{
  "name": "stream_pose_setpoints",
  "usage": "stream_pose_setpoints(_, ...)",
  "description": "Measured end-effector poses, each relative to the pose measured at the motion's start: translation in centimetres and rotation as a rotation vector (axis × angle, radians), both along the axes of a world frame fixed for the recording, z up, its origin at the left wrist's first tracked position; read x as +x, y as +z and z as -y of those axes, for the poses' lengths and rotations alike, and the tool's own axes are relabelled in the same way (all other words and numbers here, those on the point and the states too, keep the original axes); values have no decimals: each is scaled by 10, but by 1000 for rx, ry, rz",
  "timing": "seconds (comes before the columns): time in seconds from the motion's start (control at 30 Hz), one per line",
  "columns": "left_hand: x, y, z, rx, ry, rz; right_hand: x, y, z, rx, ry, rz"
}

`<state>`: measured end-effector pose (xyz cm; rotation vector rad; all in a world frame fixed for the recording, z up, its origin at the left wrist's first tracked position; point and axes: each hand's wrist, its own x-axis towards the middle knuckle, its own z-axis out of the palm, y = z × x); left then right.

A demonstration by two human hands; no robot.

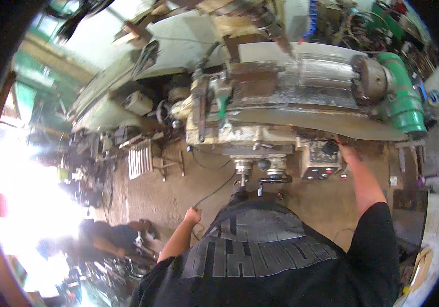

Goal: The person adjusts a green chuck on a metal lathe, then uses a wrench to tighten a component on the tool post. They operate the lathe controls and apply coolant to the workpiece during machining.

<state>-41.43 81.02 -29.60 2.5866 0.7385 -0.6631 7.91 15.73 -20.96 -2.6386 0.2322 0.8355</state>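
A milling machine (281, 97) fills the upper centre of the frame, its motor (401, 97) at the upper right. Below it sits a control box (322, 158) (right hand (346, 151) touching it). A crouching person (112, 238) is lower left.

A grimy grey milling machine table (301, 97) stretched above both hands. Its control box (322, 158) sat just left of the right hand (346, 151).
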Motion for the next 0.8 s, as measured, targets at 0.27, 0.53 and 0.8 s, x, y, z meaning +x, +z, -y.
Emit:
stream_pose_setpoints(0.27,-51,12,14,-28,-122,-125,13,-28,17,-15,56,-6)
stream_pose_setpoints(0.53,-48,-1,29,-54,-88,-91,9,-24,16,-70,68,56)
stream_pose_setpoints(0.8,-15,11,54,-210,319,-60,-5,24,-5,-121,146,87)
